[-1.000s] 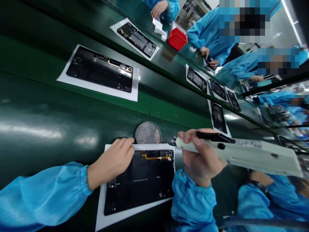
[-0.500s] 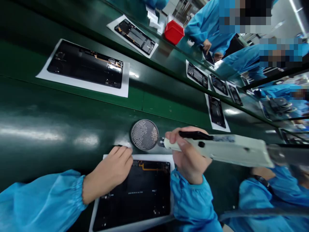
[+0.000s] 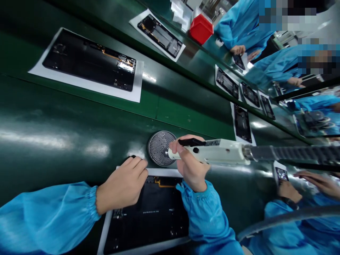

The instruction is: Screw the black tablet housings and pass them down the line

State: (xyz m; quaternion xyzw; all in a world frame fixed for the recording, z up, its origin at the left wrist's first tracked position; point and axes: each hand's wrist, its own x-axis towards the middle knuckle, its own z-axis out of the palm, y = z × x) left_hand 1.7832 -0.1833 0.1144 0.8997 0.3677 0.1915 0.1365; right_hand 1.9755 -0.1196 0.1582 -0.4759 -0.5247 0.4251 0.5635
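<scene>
My right hand (image 3: 193, 168) grips a white electric screwdriver (image 3: 223, 151) with a black lever, held nearly level. Its metal nose is over the round screw tray (image 3: 157, 147), a grey dish with a dotted surface of small holes or screws. A black tablet housing (image 3: 148, 219) with an orange flex cable (image 3: 166, 184) lies on a white sheet below the tray. At the housing's upper left corner, my left hand (image 3: 127, 184) has its fingers curled together. A bit of something dark shows at its fingertips, too hidden to name.
Another tablet housing (image 3: 90, 60) lies on white paper at the upper left, and several more sit along the green bench. A red bin (image 3: 201, 28) stands at the back. A ribbed hose (image 3: 292, 153) trails from the screwdriver to the right. Co-workers in blue sleeves work nearby.
My right hand has moved left with the screwdriver, bringing its nose from the tray's right edge to over the tray. My left hand stays at the housing's corner. The view has shifted slightly.
</scene>
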